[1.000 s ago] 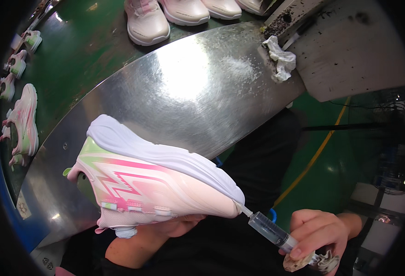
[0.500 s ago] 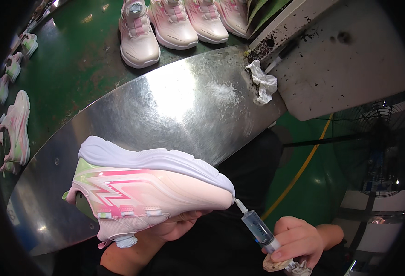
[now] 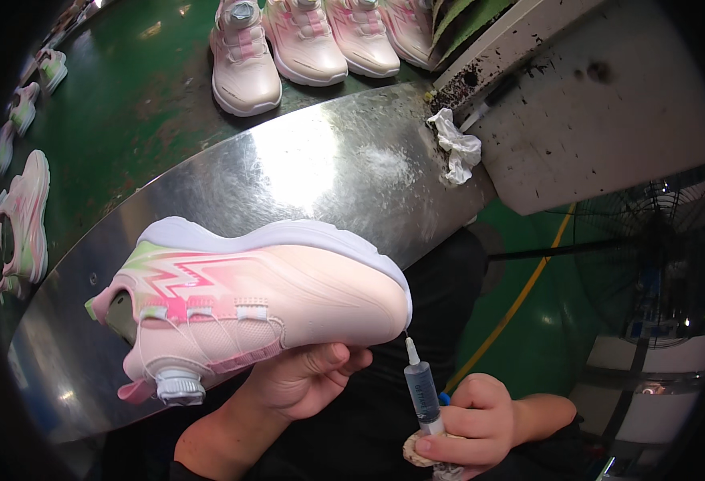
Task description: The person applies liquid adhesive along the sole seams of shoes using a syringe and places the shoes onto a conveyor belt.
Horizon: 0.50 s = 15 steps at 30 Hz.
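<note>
A pink and white sneaker (image 3: 288, 297) with a dial closure lies on its side in the air, its lilac-white sole turned up and away from me and its toe to the right. Under the upper, near the forefoot, my left hand (image 3: 304, 377) grips it; some fingers are hidden behind the shoe. My right hand (image 3: 477, 425) is closed around a clear syringe (image 3: 422, 393) with a white tapered tip. That tip points up at the toe, close to the seam between sole and upper; whether it touches I cannot tell. Beige wrapping shows around the syringe's lower end.
A curved metal work surface (image 3: 216, 184) extends behind the sneaker. Several similar shoes (image 3: 304, 48) stand on the green surface beyond, with more shoes (image 3: 28, 216) at the far left. Crumpled white tissue (image 3: 457, 148) lies by a stained panel (image 3: 601, 104). A fan (image 3: 649, 232) stands at right.
The sneaker has rolled to show more of its upper and moved slightly left. My right hand and the syringe have shifted left, and the syringe is now more upright.
</note>
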Each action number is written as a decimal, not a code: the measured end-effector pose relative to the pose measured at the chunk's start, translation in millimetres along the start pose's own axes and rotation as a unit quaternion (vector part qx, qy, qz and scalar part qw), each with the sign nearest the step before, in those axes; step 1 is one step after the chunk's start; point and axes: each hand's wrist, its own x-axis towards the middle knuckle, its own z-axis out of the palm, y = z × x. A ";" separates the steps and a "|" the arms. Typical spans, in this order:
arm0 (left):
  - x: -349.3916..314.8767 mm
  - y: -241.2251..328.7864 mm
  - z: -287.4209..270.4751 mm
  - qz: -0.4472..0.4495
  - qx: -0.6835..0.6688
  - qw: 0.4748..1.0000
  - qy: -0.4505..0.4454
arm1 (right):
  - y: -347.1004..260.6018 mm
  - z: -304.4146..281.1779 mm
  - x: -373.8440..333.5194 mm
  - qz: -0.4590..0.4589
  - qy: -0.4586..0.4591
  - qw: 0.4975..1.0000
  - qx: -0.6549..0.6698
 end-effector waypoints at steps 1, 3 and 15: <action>-0.8 -0.4 -1.0 -0.011 0.006 1.000 0.011 | 0.9 2.6 0.1 -0.003 0.011 1.000 -0.011; -4.3 -3.0 0.4 -0.005 0.009 1.000 0.007 | 4.1 6.8 -3.6 -0.023 0.026 0.999 -0.021; 0.2 0.1 8.1 -0.009 0.020 1.000 -0.017 | 8.2 28.9 -12.9 -0.003 0.061 0.994 -0.088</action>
